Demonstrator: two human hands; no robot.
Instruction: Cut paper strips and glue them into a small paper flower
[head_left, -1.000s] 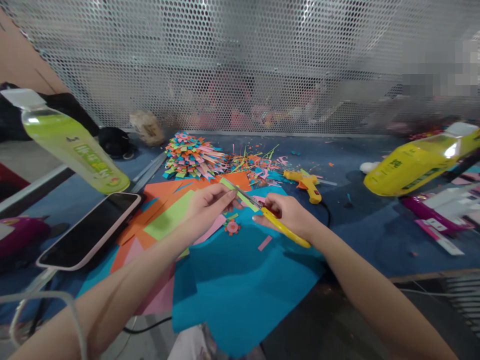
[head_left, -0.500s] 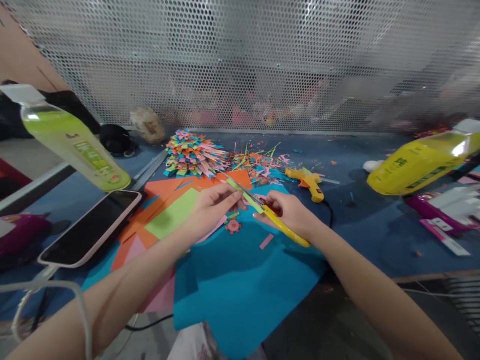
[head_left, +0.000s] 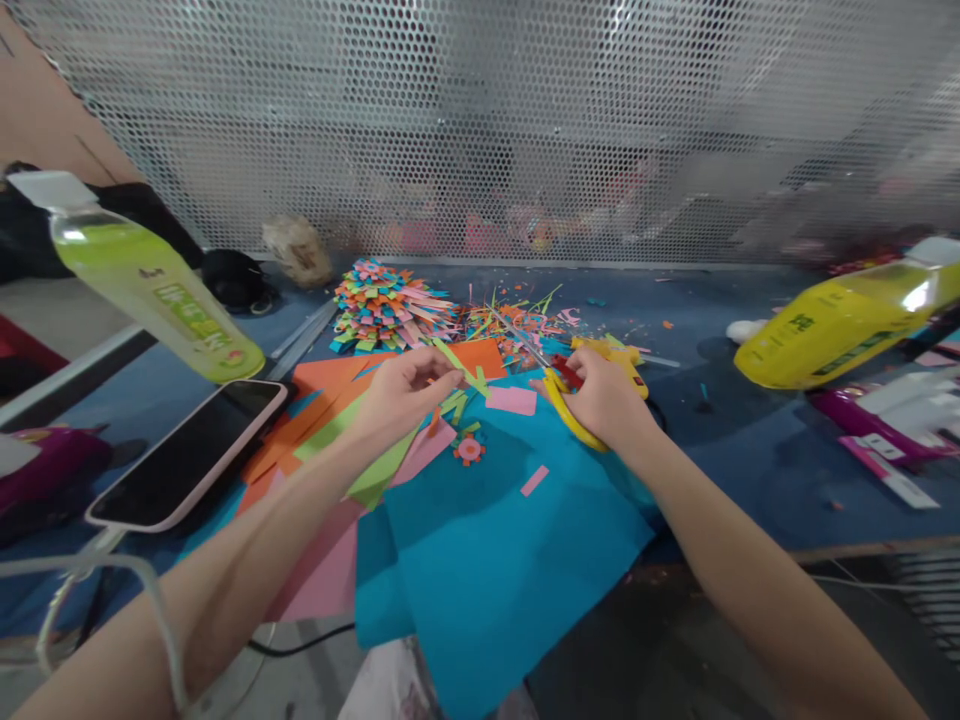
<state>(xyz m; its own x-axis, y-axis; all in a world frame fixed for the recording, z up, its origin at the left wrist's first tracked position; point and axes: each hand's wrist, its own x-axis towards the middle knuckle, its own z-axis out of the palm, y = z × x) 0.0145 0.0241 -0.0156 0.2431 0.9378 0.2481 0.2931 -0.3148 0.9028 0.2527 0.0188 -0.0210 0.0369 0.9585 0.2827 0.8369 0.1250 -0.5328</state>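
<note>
Between the thumb and fingers of my left hand [head_left: 412, 392] is a thin green paper strip [head_left: 459, 366]. Yellow-handled scissors [head_left: 561, 400] are in my right hand [head_left: 604, 395], their blades pointing up and left, apart from the strip. Short green pieces [head_left: 454, 404] and a pink paper rectangle [head_left: 511, 401] lie between the hands. Below them, a small pink and orange paper flower [head_left: 469, 450] and a narrow pink strip [head_left: 535, 481] rest on a large blue sheet [head_left: 495, 570].
Behind the hands stand a multicoloured paper cone [head_left: 382, 310] and heaped scraps [head_left: 517, 322]. A yellow glue gun [head_left: 637, 375] is partly behind my right hand. At left are a phone [head_left: 191, 455] and bottle [head_left: 157, 285]; another bottle [head_left: 840, 330] lies at right.
The scissors have moved away from the green strip, up and right with my right hand. My left hand has shifted slightly left. The pink rectangle and green pieces now show between the hands.
</note>
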